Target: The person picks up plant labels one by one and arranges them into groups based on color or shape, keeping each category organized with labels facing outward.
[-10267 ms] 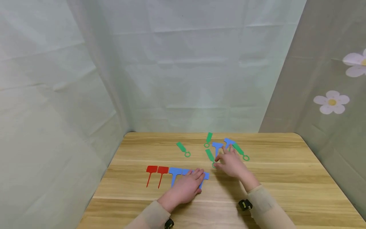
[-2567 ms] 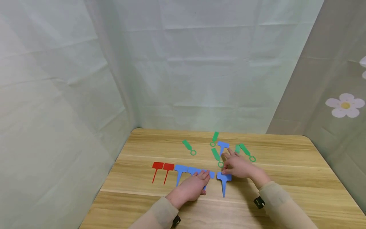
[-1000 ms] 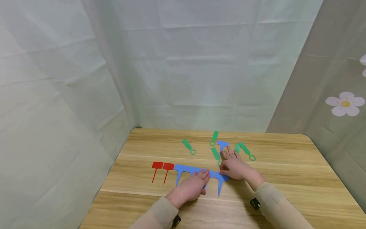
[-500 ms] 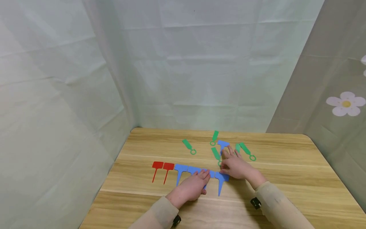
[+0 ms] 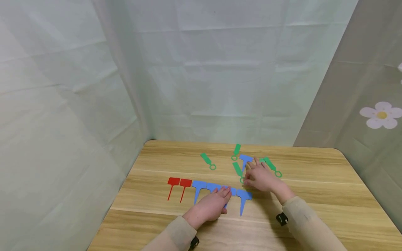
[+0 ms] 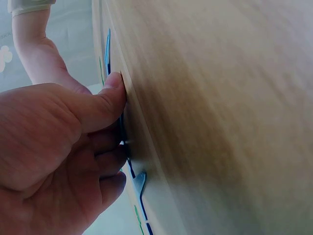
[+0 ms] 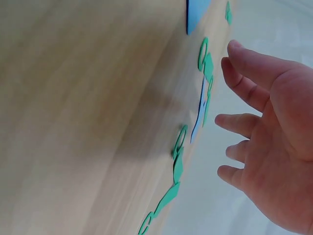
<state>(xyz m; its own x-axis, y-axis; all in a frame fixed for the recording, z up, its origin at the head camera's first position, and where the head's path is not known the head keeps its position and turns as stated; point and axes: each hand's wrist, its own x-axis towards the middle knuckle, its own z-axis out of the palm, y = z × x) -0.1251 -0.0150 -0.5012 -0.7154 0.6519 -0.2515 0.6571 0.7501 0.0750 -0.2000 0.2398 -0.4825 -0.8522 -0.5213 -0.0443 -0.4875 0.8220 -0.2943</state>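
Head cam: my right hand [image 5: 262,177] has let go of the placed blue tag [image 5: 243,198], fingers loose, reaching twd the next blue tag [image 5: 245,159]; left hand [image 5: 209,205] flat, pressing the row on the tabletop [image 5: 314,188].

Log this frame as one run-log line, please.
left hand: pressing blue tags in row | right hand: open, reaching for loose blue tag | last blue tag: placed | table: green tags scattered

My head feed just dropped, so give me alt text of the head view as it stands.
A right hand reaches with open fingers toward a loose blue tag among green loop tags on a wooden table. The left hand rests flat on a near row of two red tags and blue tags.
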